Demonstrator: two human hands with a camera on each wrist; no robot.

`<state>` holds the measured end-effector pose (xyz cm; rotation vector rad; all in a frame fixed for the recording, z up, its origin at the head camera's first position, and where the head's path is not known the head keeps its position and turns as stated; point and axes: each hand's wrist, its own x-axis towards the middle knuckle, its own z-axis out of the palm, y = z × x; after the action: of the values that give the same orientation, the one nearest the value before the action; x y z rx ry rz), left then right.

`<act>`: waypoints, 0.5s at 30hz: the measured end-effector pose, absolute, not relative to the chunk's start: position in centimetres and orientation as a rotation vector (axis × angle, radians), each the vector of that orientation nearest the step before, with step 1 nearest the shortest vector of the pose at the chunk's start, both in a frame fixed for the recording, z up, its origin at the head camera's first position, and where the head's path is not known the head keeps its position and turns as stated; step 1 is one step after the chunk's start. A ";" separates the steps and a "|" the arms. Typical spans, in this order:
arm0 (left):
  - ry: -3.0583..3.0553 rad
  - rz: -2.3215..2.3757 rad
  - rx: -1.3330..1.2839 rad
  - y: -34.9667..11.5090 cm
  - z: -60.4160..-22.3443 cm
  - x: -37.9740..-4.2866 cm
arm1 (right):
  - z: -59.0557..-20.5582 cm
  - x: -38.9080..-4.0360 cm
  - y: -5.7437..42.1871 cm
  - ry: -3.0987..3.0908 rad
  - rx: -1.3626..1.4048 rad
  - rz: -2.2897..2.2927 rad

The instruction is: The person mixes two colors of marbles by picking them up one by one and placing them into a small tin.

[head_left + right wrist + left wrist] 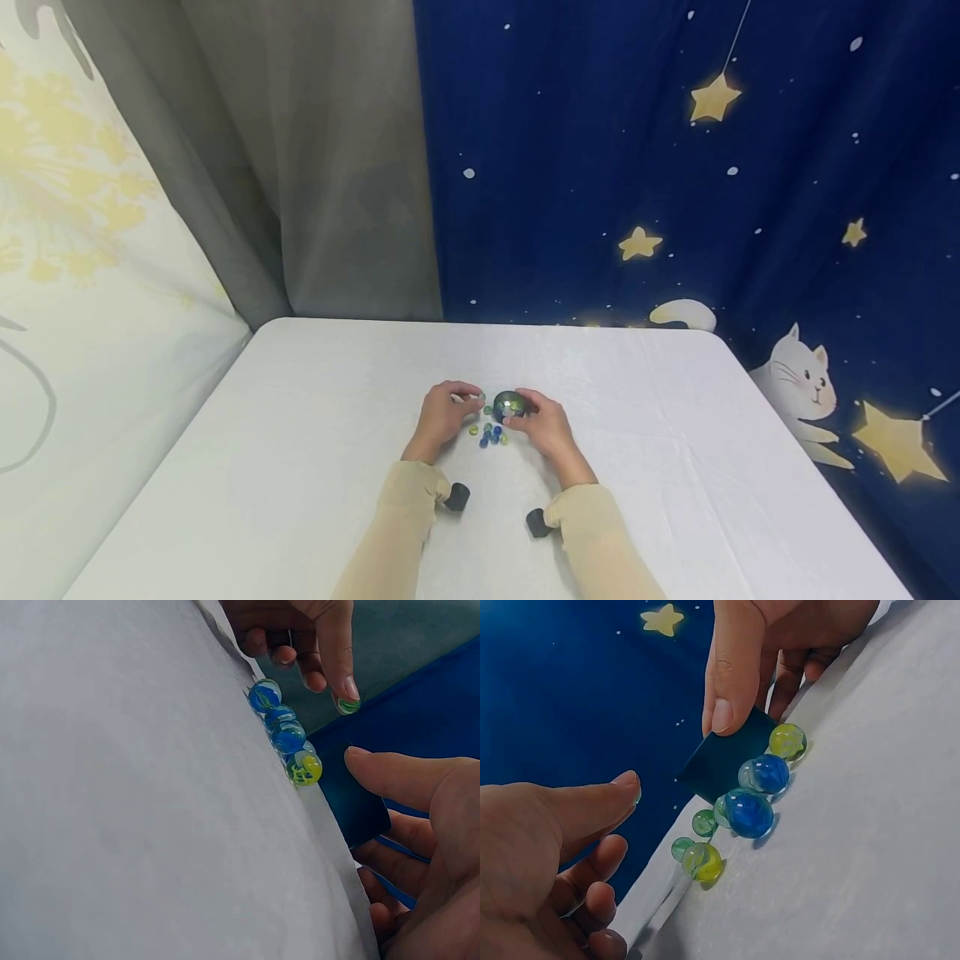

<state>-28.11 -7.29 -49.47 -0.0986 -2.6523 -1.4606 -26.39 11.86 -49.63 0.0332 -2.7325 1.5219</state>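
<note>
Between the thumb and fingertips of my left hand [442, 418] is a green-streaked glass marble [348, 706], held just left of a small dark teal cup [731, 761]. My right hand [546, 427] grips that cup from its right side, thumb on the near wall and fingers behind. Green and whitish patches show inside the cup in the head view; whether they are marbles or reflections I cannot tell. Several loose marbles lie on the table in front of the cup: blue ones [750, 813], green ones [704, 823] and yellow ones [703, 862].
A white cloth covers the table [300, 400]. Dark blue curtain [570, 167] with stars and a cat hangs behind it, with a grey curtain [352, 167] to the left. Black wrist-worn pieces [457, 497] jut inward from both sleeves, above the cloth.
</note>
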 end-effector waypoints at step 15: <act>-2.602 -1.488 -0.173 -6.7 -48.6 -28.1 | -49.5 -26.5 12.0 -2.741 0.022 1.517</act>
<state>-28.12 -6.65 -48.60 -0.1731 -2.6020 -1.4877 -26.52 11.96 -49.51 0.0221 -2.7414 1.5174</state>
